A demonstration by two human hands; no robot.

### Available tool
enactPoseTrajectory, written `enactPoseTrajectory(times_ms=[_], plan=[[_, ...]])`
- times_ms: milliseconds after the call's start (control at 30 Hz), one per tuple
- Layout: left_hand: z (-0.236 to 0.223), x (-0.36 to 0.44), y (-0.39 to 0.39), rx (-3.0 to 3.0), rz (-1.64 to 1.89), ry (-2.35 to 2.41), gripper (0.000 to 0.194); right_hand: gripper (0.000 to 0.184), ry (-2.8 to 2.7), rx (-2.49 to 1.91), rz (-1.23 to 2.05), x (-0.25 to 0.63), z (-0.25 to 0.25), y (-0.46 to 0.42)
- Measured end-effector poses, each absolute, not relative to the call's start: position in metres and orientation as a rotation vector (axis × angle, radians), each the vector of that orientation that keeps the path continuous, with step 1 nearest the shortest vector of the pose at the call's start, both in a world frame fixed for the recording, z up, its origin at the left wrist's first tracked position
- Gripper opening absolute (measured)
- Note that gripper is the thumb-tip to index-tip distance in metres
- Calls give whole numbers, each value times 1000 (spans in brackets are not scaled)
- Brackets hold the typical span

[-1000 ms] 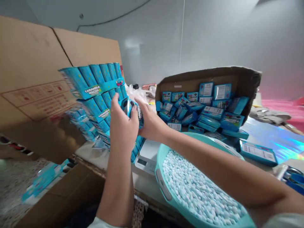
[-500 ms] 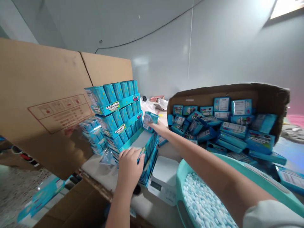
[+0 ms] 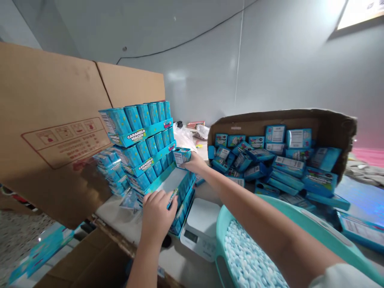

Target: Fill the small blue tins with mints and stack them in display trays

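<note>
My right hand grips a small blue candy box, upright at the far end of a blue display tray. Much of the tray's white bottom shows bare. My left hand curls its fingers over the near end of that tray. The tray sits on top of other filled ones, close beside a taller stack of trays packed with blue boxes. Part of the near tray wall is hidden behind my left fingers.
A white kitchen scale stands right of the trays, next to a teal tub of pale blue candies. Behind the tub, a tipped carton holds loose blue boxes. A large cardboard box stands at the left, near wrapped blue packs.
My right hand has lowered the candy box to the tray's far end and straightened it from its tilt. My left hand stays at the tray's near end. The view has shifted slightly.
</note>
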State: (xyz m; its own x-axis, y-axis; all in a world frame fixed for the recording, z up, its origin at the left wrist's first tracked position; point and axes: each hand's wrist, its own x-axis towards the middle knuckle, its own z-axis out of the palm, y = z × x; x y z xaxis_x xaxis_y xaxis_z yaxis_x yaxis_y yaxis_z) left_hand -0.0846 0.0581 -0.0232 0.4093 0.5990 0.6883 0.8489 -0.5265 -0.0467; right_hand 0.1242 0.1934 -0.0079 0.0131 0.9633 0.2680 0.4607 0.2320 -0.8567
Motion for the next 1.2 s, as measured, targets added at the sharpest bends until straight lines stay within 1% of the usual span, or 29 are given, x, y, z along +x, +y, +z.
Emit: enactPoseTrajectory(times_ms=[33, 100, 167, 233, 300, 367, 467, 533, 600, 733, 833, 900, 967, 1000, 1033, 1067, 1100, 1133, 1167, 1200], plan=[[-23, -85, 59, -2283, -880, -1205, 11, 61, -1597, -1378, 692, 126, -9, 190], [-24, -89, 58, -2267, -935, -1098, 12, 58, -1621, -1403, 694, 141, -13, 182], [-29, -96, 53, -2141, -1099, -1007, 30, 49, -1646, -1465, 694, 168, -21, 172], [-39, -103, 40, -1974, -1315, -947, 50, 43, -1644, -1616, 661, 201, -34, 160], [-56, -107, 21, -1967, -1508, -855, 55, 42, -1623, -1851, 615, 232, -51, 149], [-76, -102, 0, -2158, -1643, -727, 51, 42, -1598, -2109, 584, 254, -69, 142], [-105, -79, -31, -2480, -1600, -694, 37, 46, -1559, -2396, 539, 264, -89, 141], [-118, -61, -46, -2529, -1577, -659, 31, 46, -1547, -2491, 510, 261, -95, 144], [-125, -50, -56, -2509, -1584, -617, 29, 42, -1549, -2511, 494, 259, -95, 147], [-126, -51, -66, -2560, -1539, -591, 34, 35, -1606, -2331, 480, 268, -79, 136], [-124, -57, -68, -2581, -1614, -728, 34, 34, -1636, -2063, 407, 284, -55, 111], [-122, -52, -65, -2593, -1724, -850, 32, 40, -1628, -1867, 347, 292, -35, 85], [-113, -36, -59, -2599, -1783, -1004, 27, 53, -1632, -1675, 333, 293, -17, 50], [-106, -23, -54, -2599, -1786, -1075, 27, 58, -1644, -1571, 360, 291, -9, 30], [-96, -9, -48, -2586, -1774, -1154, 33, 62, -1659, -1432, 422, 287, -3, 10], [-85, 6, -41, -2557, -1812, -1176, 49, 64, -1644, -1204, 556, 283, 1, -10], [-74, 22, -34, -2601, -1854, -1138, 70, 64, -1622, -1032, 681, 278, 4, -29], [-62, 37, -27, -2691, -1854, -1085, 82, 64, -1603, -922, 787, 273, 5, -46], [-51, 51, -21, -2831, -1782, -1039, 78, 64, -1570, -848, 867, 269, 5, -60], [-42, 62, -16, -3003, -1707, -1005, 63, 64, -1529, -826, 914, 266, 4, -71]])
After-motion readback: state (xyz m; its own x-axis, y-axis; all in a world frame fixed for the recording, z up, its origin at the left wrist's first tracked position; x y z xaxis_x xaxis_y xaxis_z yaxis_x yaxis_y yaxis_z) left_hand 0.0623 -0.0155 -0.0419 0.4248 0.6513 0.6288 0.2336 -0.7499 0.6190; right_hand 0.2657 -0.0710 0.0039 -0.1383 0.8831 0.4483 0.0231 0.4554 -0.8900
